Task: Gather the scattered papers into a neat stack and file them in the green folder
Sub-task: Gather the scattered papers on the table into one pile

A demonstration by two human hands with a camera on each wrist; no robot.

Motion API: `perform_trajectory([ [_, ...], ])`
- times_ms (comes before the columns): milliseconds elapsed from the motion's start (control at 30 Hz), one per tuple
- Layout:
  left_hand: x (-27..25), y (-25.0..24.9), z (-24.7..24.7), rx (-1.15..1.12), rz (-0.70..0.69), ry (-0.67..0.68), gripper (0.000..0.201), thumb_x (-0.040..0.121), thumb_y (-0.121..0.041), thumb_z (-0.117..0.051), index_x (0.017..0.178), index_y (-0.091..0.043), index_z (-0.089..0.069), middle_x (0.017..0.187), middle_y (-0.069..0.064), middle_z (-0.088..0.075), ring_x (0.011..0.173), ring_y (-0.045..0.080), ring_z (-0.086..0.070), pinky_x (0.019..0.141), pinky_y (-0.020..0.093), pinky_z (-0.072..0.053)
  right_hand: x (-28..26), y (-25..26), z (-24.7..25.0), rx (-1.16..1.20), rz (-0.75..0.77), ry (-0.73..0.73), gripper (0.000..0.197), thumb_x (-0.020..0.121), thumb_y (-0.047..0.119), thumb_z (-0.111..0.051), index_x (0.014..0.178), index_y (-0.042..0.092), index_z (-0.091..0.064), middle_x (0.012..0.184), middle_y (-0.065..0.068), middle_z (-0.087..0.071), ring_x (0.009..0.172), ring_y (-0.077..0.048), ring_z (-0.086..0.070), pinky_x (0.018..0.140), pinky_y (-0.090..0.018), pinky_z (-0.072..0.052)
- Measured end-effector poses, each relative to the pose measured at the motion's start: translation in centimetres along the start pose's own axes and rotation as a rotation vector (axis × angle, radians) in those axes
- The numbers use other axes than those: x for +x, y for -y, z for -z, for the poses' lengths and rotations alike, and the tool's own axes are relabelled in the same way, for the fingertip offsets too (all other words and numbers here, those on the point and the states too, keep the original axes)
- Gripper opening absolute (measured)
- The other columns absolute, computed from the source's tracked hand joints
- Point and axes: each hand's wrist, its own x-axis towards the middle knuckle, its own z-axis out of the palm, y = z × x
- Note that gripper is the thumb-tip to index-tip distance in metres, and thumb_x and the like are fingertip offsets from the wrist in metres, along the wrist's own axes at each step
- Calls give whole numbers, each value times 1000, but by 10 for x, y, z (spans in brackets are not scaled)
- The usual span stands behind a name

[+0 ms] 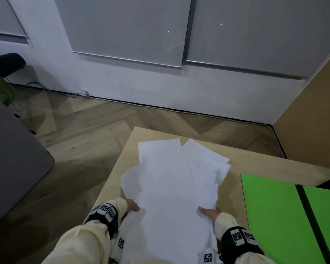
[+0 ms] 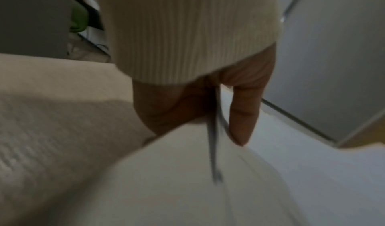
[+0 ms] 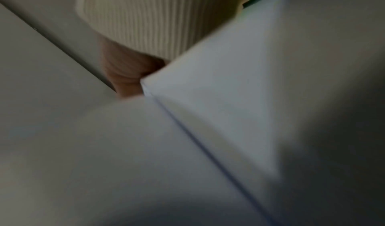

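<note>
A loose, uneven bundle of white papers (image 1: 175, 187) is held up over the light wooden table (image 1: 122, 159), its sheets fanned at different angles. My left hand (image 1: 131, 204) grips the bundle's left near edge, thumb on top; in the left wrist view the thumb (image 2: 243, 114) lies over the papers (image 2: 187, 180) with the fingers hidden beneath. My right hand (image 1: 208, 213) pinches the right near edge, and in the right wrist view only part of the hand (image 3: 125, 74) shows behind the blurred papers (image 3: 208, 114). The green folder (image 1: 274, 216) lies open on the table at the right.
The table ends a short way beyond the papers, with herringbone wood floor (image 1: 84, 130) past it. A grey surface (image 1: 13, 159) stands at the left, a wall with grey panels (image 1: 131, 31) ahead, and a brown panel (image 1: 312, 111) at the right.
</note>
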Motion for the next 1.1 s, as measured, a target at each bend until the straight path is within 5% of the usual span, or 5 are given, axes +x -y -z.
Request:
perform_trajectory([
  [267, 11, -8, -13, -332, -69, -162, 81, 69, -10, -79, 138, 1, -37, 134, 19, -53, 123, 33, -53, 104, 38, -43, -43, 33, -17, -230, 17, -38, 61, 83, -1, -63, 136, -9, -35, 141, -22, -43, 129, -33, -44, 103, -32, -36],
  [467, 9, -9, -20, -333, -156, -121, 96, 63, -18, -73, 146, -8, -28, 139, 17, -49, 121, 35, -53, 103, 39, -45, -40, 27, -15, -114, -3, -26, 99, 52, 28, -80, 136, -4, -38, 127, -17, -54, 115, -31, -52, 104, -42, -41],
  [600, 23, -5, -20, -484, -254, -44, 118, 34, -18, -77, 142, -4, -33, 136, 20, -50, 120, 39, -53, 99, 53, -45, -37, 24, -6, -123, 9, -47, 48, 76, 6, -73, 118, -2, -51, 108, -13, -56, 95, -25, -51, 92, -36, -44],
  [867, -7, -18, -15, -688, -251, 56, 106, 50, -8, -81, 142, 3, -29, 146, 22, -39, 129, 36, -45, 110, 46, -36, -50, 25, 6, -97, 75, -78, 58, 61, 13, -75, 112, 1, -51, 91, -11, -62, 95, -30, -56, 91, -38, -46],
  [1100, -12, -12, -43, -305, -111, -45, 91, 64, -31, -83, 138, 0, -38, 137, 18, -51, 125, 32, -52, 107, 40, -41, -46, 26, -2, -337, -105, -198, 65, 84, 24, -64, 135, -4, -37, 134, -19, -49, 114, -32, -53, 93, -31, -44],
])
